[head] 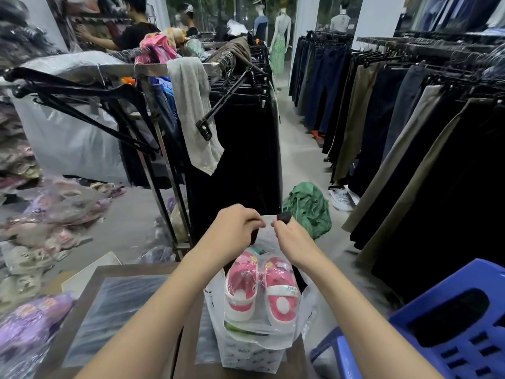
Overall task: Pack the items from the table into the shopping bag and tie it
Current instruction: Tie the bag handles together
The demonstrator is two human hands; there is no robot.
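The pink children's shoes [259,285] already lay inside the white plastic shopping bag [254,348] on the worktop [90,285], and the left hand [232,231] and right hand [293,237], each grip pinched on a bag handle, seemed to begin the tying, so crossing the handles should follow.

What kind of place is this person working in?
Most likely a clothing shop: racks of hanging trousers line the aisle, dressed mannequins stand at the back, and packaged children's shoes are going into a shopping bag.
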